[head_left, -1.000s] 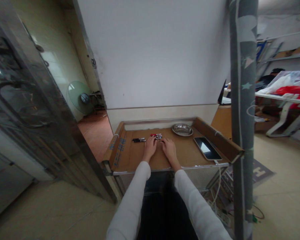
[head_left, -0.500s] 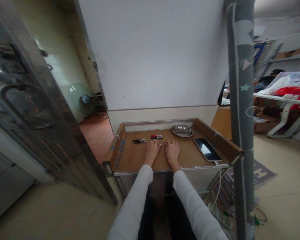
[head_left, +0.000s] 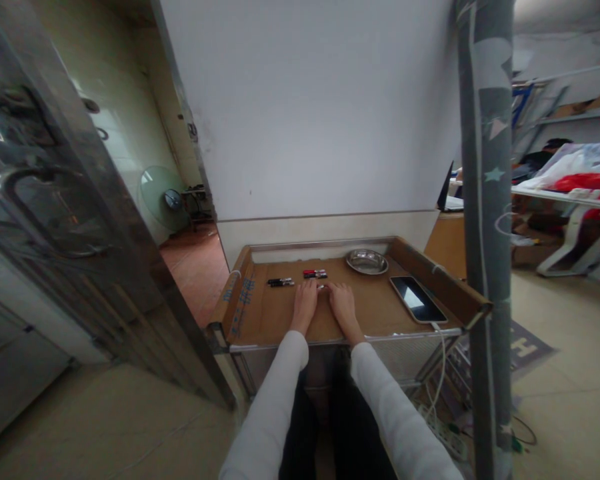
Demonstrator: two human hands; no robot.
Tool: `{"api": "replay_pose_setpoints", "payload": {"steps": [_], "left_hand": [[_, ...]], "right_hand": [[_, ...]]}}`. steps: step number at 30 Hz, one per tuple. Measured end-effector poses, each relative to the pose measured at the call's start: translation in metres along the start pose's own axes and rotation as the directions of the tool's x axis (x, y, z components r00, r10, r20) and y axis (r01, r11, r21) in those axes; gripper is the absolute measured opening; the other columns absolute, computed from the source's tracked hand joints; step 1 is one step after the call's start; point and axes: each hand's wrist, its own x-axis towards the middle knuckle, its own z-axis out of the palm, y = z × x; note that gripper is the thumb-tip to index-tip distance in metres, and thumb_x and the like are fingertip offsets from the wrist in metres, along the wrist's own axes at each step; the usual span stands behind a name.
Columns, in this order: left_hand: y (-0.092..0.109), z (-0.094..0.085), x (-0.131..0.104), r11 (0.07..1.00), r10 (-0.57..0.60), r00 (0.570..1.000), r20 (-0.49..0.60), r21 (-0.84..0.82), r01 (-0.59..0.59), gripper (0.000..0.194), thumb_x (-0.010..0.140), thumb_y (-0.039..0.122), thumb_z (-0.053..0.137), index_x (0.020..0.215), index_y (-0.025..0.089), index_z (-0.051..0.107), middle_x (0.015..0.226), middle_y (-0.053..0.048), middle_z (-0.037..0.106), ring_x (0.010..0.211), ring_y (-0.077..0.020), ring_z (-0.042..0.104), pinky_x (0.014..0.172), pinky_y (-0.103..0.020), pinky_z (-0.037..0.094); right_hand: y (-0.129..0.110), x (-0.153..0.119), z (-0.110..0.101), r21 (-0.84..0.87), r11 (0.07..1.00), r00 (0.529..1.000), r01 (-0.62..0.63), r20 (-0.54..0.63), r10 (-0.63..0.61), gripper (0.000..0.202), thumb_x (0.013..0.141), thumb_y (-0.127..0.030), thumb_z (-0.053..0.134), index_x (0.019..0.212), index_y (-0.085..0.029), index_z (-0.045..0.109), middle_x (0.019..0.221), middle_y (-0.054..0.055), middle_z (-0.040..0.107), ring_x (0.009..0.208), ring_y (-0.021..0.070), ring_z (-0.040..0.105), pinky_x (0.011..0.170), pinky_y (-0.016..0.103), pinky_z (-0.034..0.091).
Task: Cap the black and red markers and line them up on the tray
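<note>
both hands low over the cardboard-lined table (head_left: 373,313), left hand (head_left: 305,303) and right hand (head_left: 343,307) close together, fingers bent. small light piece (head_left: 321,287) at my fingertips, between the hands; can't tell how far either grip is closed or which one has it. red and black pens (head_left: 315,274) just beyond, black pens (head_left: 281,283) to their left. metal dish (head_left: 367,262) and phone (head_left: 418,300) on my right, cable (head_left: 443,360) hanging off phone.
</note>
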Motion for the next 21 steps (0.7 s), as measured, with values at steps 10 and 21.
{"api": "replay_pose_setpoints", "payload": {"steps": [10,21], "left_hand": [[0.004,-0.007,-0.001,0.995,-0.035,0.998,-0.055,0.086,0.040,0.016,0.090,0.020,0.043,0.097,0.017,0.058,0.095,-0.011,0.063,0.092,-0.0249,0.055,0.084,-0.037,0.038],[0.000,-0.013,-0.008,0.830,-0.434,0.871,-0.228,0.275,0.486,0.028,0.091,0.012,0.034,0.103,0.015,0.058,0.100,-0.012,0.058,0.094,-0.0245,0.052,0.081,-0.037,0.041]], "right_hand": [[-0.008,-0.001,0.001,0.131,0.967,0.976,0.219,-0.018,-0.219,0.063,0.079,-0.009,0.038,0.141,-0.012,0.027,0.117,0.013,0.060,0.105,0.0204,0.051,0.094,0.032,0.028],[-0.004,0.010,0.011,-0.039,0.994,0.992,-0.098,0.071,0.101,0.040,0.086,-0.015,0.038,0.125,-0.016,0.050,0.117,0.013,0.057,0.108,0.0222,0.049,0.090,0.032,0.032]]}}
